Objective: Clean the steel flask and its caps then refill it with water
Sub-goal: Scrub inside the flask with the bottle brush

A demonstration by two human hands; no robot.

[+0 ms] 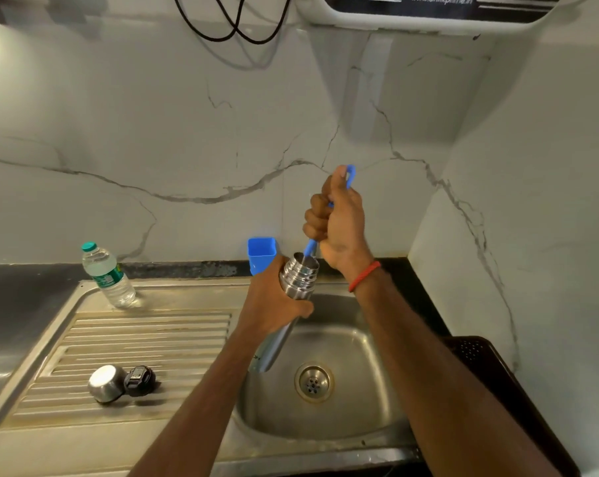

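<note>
My left hand (268,301) grips the steel flask (299,278) just below its neck and holds it tilted over the sink basin (353,339). My right hand (339,225) is curled round the blue handle of a bottle brush (310,248), whose lower end goes down into the flask's open mouth. The brush head is hidden inside the flask. On the ribbed draining board (146,339) to the left lie the steel cup cap (106,383) and the black inner cap (139,380), side by side.
A plastic water bottle (108,275) with a green cap stands at the back of the draining board. A blue square cup (261,253) sits against the marble wall. A dark rack (477,352) lies right of the sink. A water purifier (428,8) hangs overhead.
</note>
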